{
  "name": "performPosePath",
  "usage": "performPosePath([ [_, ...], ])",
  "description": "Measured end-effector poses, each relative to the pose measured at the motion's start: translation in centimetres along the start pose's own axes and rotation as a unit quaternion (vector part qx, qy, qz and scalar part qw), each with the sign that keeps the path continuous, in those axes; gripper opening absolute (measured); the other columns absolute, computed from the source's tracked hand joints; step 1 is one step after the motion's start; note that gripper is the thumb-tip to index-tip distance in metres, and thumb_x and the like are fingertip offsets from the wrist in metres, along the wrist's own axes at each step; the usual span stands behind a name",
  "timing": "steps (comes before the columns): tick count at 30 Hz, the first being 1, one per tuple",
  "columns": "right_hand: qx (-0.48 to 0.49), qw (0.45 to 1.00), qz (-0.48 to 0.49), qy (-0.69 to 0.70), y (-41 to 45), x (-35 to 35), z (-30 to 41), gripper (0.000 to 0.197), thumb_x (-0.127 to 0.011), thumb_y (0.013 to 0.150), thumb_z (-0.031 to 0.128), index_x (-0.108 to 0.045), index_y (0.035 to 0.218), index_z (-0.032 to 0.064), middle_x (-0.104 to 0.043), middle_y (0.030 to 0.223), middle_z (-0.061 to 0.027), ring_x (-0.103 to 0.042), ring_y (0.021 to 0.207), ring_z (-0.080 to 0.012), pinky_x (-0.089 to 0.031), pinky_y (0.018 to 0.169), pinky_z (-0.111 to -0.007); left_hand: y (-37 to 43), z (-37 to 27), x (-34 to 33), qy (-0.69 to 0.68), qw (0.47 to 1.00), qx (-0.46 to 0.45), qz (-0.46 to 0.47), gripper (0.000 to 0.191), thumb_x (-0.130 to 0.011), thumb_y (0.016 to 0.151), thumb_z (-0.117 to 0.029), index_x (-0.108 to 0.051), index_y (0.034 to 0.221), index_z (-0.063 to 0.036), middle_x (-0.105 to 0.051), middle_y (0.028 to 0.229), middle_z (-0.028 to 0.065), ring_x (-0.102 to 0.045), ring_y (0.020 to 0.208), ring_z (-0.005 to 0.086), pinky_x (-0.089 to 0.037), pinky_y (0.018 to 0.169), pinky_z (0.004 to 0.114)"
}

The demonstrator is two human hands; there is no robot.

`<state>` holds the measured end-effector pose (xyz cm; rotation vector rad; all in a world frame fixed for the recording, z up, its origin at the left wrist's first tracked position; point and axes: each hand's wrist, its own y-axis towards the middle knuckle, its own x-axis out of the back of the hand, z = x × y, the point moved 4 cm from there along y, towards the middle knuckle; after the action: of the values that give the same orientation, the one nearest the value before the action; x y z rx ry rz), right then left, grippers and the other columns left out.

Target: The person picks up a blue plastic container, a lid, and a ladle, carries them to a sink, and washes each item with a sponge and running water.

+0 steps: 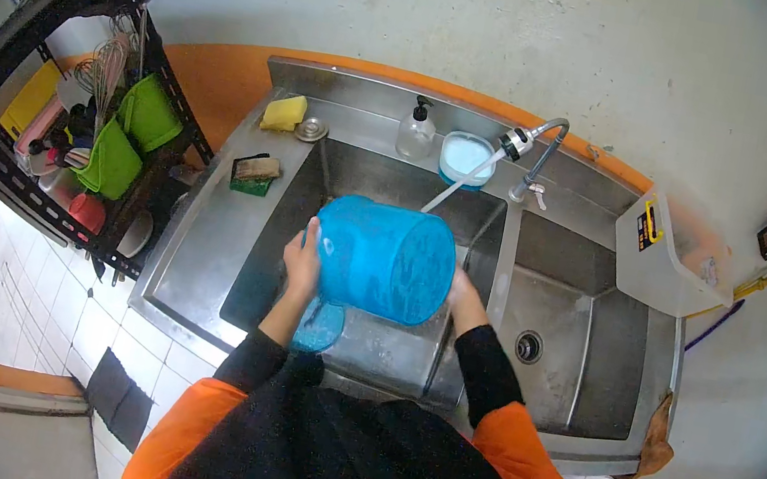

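A blue plastic bucket or tub is tipped on its side above the left basin of a stainless steel sink. My left hand grips its left end, fingers partly hidden. My right hand is against the base end, its fingers mostly behind the bucket. Water runs from the faucet head down behind the bucket. Another blue plastic piece shows below my left hand, inside the basin; I cannot tell if it is separate.
Behind the basin stand a pump bottle and a round tub of whitish liquid. A yellow sponge, a drain strainer and a brush on a green scouring pad lie left. A plastic bin stands right; a black metal rack left.
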<state>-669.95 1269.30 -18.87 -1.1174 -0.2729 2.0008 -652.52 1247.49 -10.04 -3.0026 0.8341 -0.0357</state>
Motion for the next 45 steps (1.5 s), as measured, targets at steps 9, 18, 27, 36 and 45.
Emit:
performPosePath([
  [9, 0.147, 0.715, 0.101, -0.676, -3.0, -14.2, 6.6, 0.043, -0.05, 0.09, 0.038, -0.058, 0.111, 0.002, -0.065, 0.099, -0.0169, -0.065, 0.082, -0.0264, -0.051, 0.071, -0.041, -3.7, -4.6, 0.7, 0.238, 0.945, -0.219, 0.042, 0.042, -0.06, 0.085, -0.038, -0.055, 0.071, 0.0011, -0.051, 0.06, 0.0235, -0.052, 0.048, 0.0256, -0.04, 0.05, 0.039],
  [18, 0.539, 0.374, -0.002, -0.755, -5.8, -17.0, -5.1, 0.05, -0.062, 0.075, 0.035, -0.052, 0.122, 0.0199, -0.038, 0.136, -0.0185, -0.034, 0.123, -0.0437, -0.035, 0.089, -0.059, -1.4, 1.1, 1.9, 0.165, 0.975, -0.074, -0.126, 0.044, -0.057, 0.088, -0.038, -0.053, 0.069, 0.0017, -0.052, 0.061, 0.0219, -0.04, 0.052, 0.025, -0.04, 0.055, 0.041],
  [27, 0.302, 0.52, -0.115, -0.79, -3.0, -18.9, 5.3, 0.049, -0.048, 0.085, 0.052, -0.061, 0.1, 0.0071, -0.059, 0.099, -0.0193, -0.062, 0.083, -0.0373, -0.049, 0.068, -0.047, -3.6, -2.2, -1.0, 0.179, 0.968, -0.146, -0.098, 0.043, -0.061, 0.085, -0.037, -0.053, 0.07, 0.0016, -0.052, 0.054, 0.0169, -0.042, 0.047, 0.0201, -0.038, 0.049, 0.039],
  [36, 0.585, 0.451, 0.007, -0.674, -7.6, -14.6, -6.3, 0.036, -0.058, 0.08, 0.027, -0.057, 0.113, 0.0113, -0.05, 0.118, -0.0159, -0.04, 0.119, -0.0371, -0.029, 0.098, -0.053, 0.1, 7.4, 2.8, -0.262, 0.901, 0.305, -0.165, 0.061, -0.044, 0.093, -0.045, -0.04, 0.13, 0.0041, -0.047, 0.129, 0.0174, -0.054, 0.108, 0.0327, -0.046, 0.09, 0.046],
  [45, 0.085, 0.99, 0.084, 0.081, 1.1, -8.5, 2.2, 0.039, -0.058, 0.085, 0.04, -0.058, 0.109, 0.0098, -0.061, 0.098, -0.0066, -0.059, 0.091, -0.0161, -0.05, 0.076, -0.031, -0.5, 4.1, 3.2, -0.188, 0.964, 0.172, -0.081, 0.059, -0.051, 0.089, -0.047, -0.056, 0.111, 0.0067, -0.059, 0.106, 0.0131, -0.059, 0.09, 0.0227, -0.048, 0.079, 0.036],
])
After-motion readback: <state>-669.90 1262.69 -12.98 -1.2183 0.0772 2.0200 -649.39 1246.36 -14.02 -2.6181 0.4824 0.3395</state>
